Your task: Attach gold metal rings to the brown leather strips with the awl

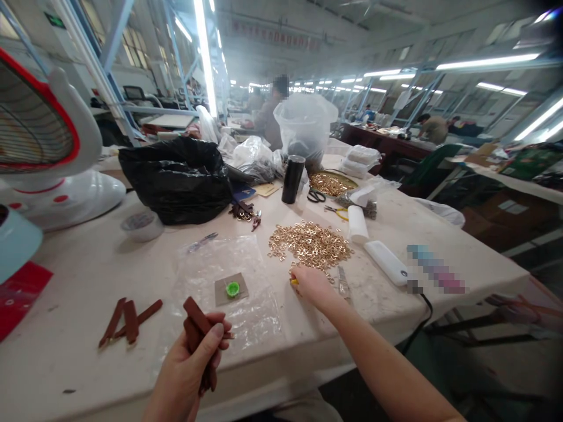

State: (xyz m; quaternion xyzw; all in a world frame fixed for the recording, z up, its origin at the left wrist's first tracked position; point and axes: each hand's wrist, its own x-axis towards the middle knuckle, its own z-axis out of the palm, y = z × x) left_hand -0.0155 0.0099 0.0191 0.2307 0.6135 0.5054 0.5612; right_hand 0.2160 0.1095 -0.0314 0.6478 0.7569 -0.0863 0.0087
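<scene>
Head view: my left fingers [212, 343] clasp brown strips [197, 315] together, seemingly freeing my right fingers [302, 275], closed on a yellow object [294, 282] beside gold rings [314, 244].

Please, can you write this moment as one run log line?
left hand: holding brown strips | right hand: holding mostly hidden yellow item beside gold ring pile | table: more strips at left

Left fingers [214, 335] hold brown strips [197, 316], right fingers [301, 272] apparently something yellow [294, 282].
</scene>
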